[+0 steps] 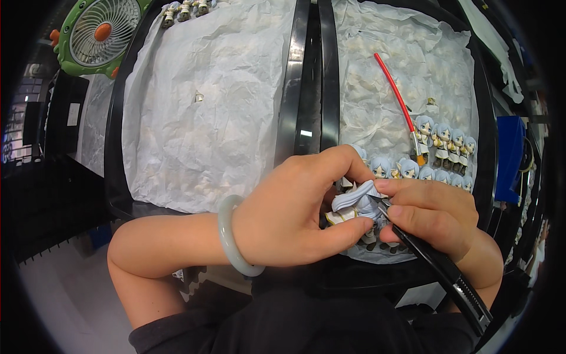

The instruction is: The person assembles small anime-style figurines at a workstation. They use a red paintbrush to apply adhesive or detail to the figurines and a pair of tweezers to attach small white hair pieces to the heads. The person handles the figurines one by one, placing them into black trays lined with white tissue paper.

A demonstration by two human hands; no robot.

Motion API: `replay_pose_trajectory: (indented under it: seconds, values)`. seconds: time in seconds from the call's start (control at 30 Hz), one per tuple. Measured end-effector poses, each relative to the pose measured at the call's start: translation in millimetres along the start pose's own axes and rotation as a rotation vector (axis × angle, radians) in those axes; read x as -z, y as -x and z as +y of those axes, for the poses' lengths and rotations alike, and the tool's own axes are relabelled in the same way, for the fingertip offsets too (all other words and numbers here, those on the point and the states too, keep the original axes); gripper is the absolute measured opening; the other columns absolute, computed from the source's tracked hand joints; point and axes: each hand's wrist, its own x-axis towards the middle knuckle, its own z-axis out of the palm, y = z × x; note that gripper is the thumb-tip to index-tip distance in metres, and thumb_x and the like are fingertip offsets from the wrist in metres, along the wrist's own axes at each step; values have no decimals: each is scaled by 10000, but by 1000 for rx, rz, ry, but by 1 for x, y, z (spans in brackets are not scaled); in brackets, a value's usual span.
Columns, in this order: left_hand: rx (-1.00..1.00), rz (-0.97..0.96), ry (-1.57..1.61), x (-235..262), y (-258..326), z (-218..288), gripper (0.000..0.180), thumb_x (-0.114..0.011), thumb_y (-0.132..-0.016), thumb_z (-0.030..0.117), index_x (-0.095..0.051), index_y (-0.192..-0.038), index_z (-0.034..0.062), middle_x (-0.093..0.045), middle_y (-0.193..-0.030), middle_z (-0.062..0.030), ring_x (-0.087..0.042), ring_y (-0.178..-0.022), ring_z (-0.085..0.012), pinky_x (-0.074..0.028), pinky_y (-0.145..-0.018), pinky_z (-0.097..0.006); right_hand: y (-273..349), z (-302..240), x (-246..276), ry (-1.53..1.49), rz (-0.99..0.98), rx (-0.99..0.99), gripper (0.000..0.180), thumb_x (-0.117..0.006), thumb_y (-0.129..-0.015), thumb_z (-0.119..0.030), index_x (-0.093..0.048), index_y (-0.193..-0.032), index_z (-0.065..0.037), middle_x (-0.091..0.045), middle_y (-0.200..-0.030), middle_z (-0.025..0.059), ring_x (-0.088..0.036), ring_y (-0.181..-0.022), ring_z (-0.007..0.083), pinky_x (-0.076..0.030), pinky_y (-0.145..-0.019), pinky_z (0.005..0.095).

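Dark clothing [306,330] fills the lower edge, nearest the camera, and both forearms rise out of it. At far left, a green fan [100,32] with an orange hub is seen at the top corner, beside dark shelving. A pale bracelet [231,236] is worn on the left wrist. The left hand [289,206] is closed on a small figure [354,206] with pale blue hair, which is pinched between thumb below and fingers above, over the near edge of the right tray. Much of the figure is hidden by those fingers. The left tray [124,118] is lined with crumpled white paper [206,100], with a few figures at its far edge [186,9]. Two black rims [309,76] run between the trays. The right hand [436,218] is clamped on a black knife [436,259], whose tip is laid against the figure's hair. Behind the hands, on the right tray's paper [389,35], a red-handled brush [398,100] lies aslant, and rows of like figures [442,150] stand just beside its tip. A blue box [510,153] is seen at far right.
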Motion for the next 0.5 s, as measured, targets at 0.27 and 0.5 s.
replay_pose_trajectory:
  seconds: [0.27, 0.5]
  values:
    - [-12, 15, -44, -1, 1, -2, 302, -620, -766, 43, -476, -1017, -43, -570, -927, -99, -575, -871, -134, -473, -760, -255, 0, 1, -4, 91, 31, 95, 257, -730, -605, -77, -547, -765, 7, -598, -715, 175, -637, -672, 266, -525, -513, 288]
    - [1, -1, -41, -1, -1, 0, 305, -625, -764, 48, -479, -1016, -45, -574, -918, -97, -578, -865, -134, -475, -763, -257, 3, 3, -4, 67, 43, 84, 257, -732, -608, -94, -549, -761, 2, -601, -710, 167, -639, -658, 258, -521, -502, 284]
